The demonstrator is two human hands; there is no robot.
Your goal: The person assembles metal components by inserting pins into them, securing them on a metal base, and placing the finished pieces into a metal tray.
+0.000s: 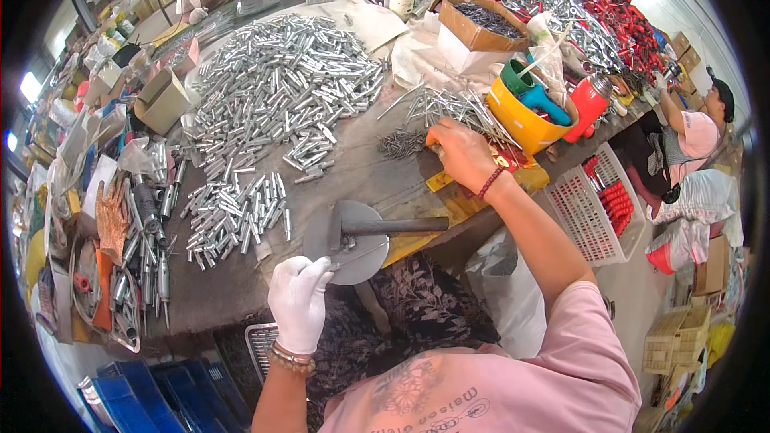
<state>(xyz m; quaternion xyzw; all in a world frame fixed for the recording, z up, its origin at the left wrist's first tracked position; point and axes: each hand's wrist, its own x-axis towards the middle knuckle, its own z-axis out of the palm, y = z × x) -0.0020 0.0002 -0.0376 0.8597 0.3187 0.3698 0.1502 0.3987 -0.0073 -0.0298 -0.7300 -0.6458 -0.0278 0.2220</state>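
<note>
My left hand [297, 305], in a white glove, pinches one end of a thin metal rod [361, 256]. The rod slants up to the right, over a round grey metal plate [365, 274]. A dark bar [401, 225] stretches rightward from an upright block [325, 230] at that plate. Bare, my right hand [464, 154] is at the right edge of a small heap of dark pins [399, 143]. Its fingers are bent and closed, with something orange at the tips; whatever they hold is hidden. Behind this hand lies a bundle of long thin rods [457, 108].
A large pile of silver metal tubes [281, 80] covers the table's middle, with a smaller group [237, 220] nearer. Right of my hand stand a yellow bucket [525, 124] and a red flask [589, 104]. A white crate [589, 208] is beside the table. Other people sit around it.
</note>
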